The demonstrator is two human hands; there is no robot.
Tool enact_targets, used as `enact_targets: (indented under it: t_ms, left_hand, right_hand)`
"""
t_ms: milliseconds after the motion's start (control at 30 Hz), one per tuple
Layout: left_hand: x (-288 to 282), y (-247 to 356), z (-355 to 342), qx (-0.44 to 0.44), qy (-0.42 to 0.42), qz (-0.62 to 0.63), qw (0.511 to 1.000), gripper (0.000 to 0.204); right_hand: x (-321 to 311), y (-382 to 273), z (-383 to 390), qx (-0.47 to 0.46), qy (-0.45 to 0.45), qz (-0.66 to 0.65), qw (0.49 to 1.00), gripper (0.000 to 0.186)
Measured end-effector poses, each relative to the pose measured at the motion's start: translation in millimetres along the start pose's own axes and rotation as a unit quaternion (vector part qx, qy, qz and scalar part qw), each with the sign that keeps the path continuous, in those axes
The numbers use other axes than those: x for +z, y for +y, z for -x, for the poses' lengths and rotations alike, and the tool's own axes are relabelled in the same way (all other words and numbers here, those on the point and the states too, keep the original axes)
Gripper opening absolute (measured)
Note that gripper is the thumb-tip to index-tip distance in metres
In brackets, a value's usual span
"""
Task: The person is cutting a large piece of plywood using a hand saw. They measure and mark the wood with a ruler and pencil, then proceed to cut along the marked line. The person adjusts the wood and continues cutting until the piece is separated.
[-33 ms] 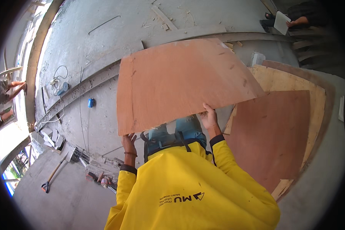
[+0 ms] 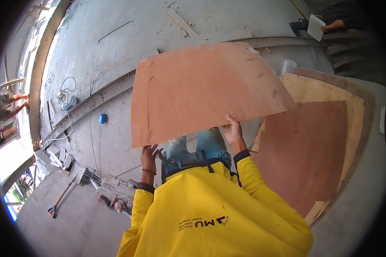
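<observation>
A reddish-brown plywood sheet (image 2: 210, 90) is held up in front of my legs, its near edge slanting up to the right. My right hand (image 2: 233, 132) grips that edge right of its middle, thumb on top and the other fingers underneath. Near the left corner, my left hand (image 2: 149, 159) is closed at the same edge, its fingertips partly hidden by the sheet. On the floor to the right lies another reddish-brown plywood sheet (image 2: 302, 150), over a paler sheet (image 2: 354, 115).
A long beam (image 2: 103, 96) crosses the floor behind the held sheet. At left are a blue can (image 2: 102, 118), a corded blue power tool (image 2: 71, 103), a shovel (image 2: 63, 195) and rubble (image 2: 61, 157). One person's legs (image 2: 19, 103) show far left; another person holds a white board (image 2: 316, 28).
The sheet's near left corner has risen slightly. My left hand has shifted a little up and to the right, while my right hand stays at its place. The person at far left has moved their legs.
</observation>
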State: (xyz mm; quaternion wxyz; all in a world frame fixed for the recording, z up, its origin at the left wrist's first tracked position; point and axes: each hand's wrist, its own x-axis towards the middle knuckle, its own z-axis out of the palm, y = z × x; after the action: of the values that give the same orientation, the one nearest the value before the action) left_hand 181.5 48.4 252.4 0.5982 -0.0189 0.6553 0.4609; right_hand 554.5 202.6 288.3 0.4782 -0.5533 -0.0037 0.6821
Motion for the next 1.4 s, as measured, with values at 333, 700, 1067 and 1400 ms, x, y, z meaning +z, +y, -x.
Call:
enact_targets:
  t_ms: [333, 700, 1067, 1400]
  left_hand:
    - [266, 28, -150, -0.012, -0.094, 0.152, 0.984, 0.041]
    - [339, -88, -445, -0.019, -0.108, 0.149, 0.983, 0.028]
    - [316, -198, -565, -0.061, -0.105, 0.089, 0.989, 0.021]
    - [323, -244, -580, -0.075, -0.107, 0.090, 0.987, 0.043]
  right_hand:
    - [10, -78, -195, 0.010, -0.135, -0.078, 0.988, 0.041]
    - [-71, -43, -510, 0.023, -0.145, -0.040, 0.988, 0.032]
    - [-182, 45, -617, 0.051, -0.023, 0.073, 0.996, 0.046]
    - [-370, 176, -516, 0.035, 0.076, 0.731, 0.678, 0.018]
